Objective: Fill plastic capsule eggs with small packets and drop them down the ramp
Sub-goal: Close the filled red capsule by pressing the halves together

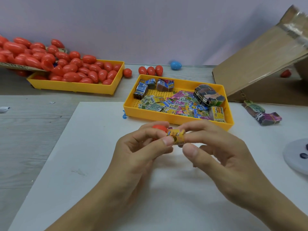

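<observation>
Pinching a small yellow packet (176, 136) between both hands, the left hand (141, 154) curls its fingers round a red capsule egg (160, 129) while its thumb presses the packet's near end, and the right hand (220, 157) grips the packet's other end with curled fingers, all just above the white sheet (83, 164) on the bench (33, 130). Beyond them sits a yellow tray of loose packets (176, 104), another yellow tray of red eggs (80, 75) far left, and the cardboard ramp (260, 64) rises at right
</observation>
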{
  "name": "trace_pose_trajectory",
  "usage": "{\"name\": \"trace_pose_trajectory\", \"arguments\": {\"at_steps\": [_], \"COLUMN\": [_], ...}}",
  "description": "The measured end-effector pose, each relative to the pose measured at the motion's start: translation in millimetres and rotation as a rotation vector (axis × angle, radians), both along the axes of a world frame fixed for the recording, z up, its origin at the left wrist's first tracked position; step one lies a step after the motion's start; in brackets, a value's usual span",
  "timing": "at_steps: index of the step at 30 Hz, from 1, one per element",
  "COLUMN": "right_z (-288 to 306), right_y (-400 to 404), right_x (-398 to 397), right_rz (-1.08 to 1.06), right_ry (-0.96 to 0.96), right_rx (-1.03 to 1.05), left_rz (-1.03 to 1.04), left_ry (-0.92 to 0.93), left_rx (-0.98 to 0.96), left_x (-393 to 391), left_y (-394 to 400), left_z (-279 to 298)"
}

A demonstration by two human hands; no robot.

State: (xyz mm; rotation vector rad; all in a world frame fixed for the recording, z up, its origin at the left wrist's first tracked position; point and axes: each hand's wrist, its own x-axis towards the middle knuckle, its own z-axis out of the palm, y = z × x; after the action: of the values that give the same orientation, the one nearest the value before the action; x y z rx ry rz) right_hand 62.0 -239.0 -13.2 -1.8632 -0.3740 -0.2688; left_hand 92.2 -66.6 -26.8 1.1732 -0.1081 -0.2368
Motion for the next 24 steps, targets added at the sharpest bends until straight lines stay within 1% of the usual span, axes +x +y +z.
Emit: {"name": "trace_pose_trajectory", "arguments": {"at_steps": [3,5,9,13,16,20,22,24], "right_z": [-1.2,-1.8,0.7,0.7,-1.1,-2.7,-3.4,-3.7], "right_y": [1.5,1.3,-2.9,-5.0,-3.5,-2.8,-2.8,-2.4], "right_x": [0.9,1.8,2.7,4.5,4.2,4.5,5.0,5.2], "right_rz": [-0.055,-0.099,-0.177,-0.217,-0.201,-0.191,-0.192,-0.188], "right_ry": [-0.101,-0.14,-0.173,-0.144,-0.131,-0.13,-0.13,-0.135], "right_rx": [-0.031,0.0,0.1,0.116,0.092,0.051,0.044,0.041], "left_rz": [0.004,0.002,-0.013,-0.016,-0.013,-0.002,0.016,0.032], "left_ry": [-0.064,-0.086,-0.066,-0.034,-0.051,-0.046,-0.051,-0.082], "left_rx": [0.034,0.038,-0.083,-0.137,-0.131,-0.184,-0.187,-0.146], "left_x": [-1.1,-1.5,0.9,2.8,2.7,3.3,2.9,1.7], "left_y": [1.6,1.9,0.6,1.2,0.4,0.7,0.2,-0.8], "left_z": [-1.0,-2.4,-1.1,0.3,1.9,1.7,0.2,-0.6]}}
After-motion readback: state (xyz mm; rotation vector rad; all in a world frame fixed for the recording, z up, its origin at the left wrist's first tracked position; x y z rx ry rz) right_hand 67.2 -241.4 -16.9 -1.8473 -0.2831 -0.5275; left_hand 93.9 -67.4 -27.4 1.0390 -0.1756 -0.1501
